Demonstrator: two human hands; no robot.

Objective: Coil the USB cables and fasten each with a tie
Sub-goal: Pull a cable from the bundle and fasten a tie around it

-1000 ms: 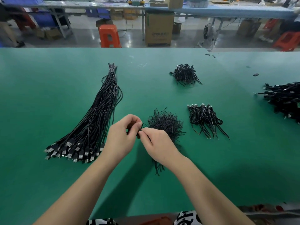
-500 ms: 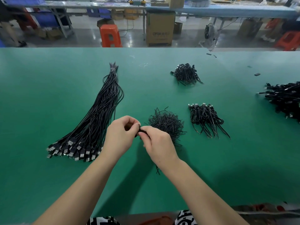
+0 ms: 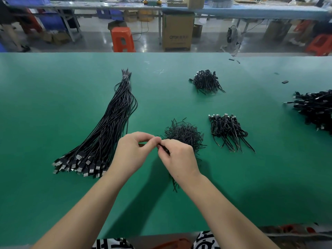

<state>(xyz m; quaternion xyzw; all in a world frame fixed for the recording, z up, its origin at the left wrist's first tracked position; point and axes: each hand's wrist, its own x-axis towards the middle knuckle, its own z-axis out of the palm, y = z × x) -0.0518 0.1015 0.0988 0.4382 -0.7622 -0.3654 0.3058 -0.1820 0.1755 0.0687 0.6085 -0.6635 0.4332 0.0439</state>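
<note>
Lying at the left of the green table (image 3: 45, 105), a long bundle of USB cables (image 3: 107, 133) fans its plugs toward the person. Just right, the left hand (image 3: 133, 155) and right hand (image 3: 177, 159) meet, fingertips pinched together on 1 black cable (image 3: 164, 149). Behind them sits a tie pile (image 3: 183, 134), then 2 heaps of coiled cables (image 3: 228, 131), (image 3: 206, 81).

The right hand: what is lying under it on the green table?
Under the right hand lies part of the loose pile of black ties; a few strands stick out below the wrist. The hand covers the rest, and how much of the pile lies beneath cannot be seen.
</note>
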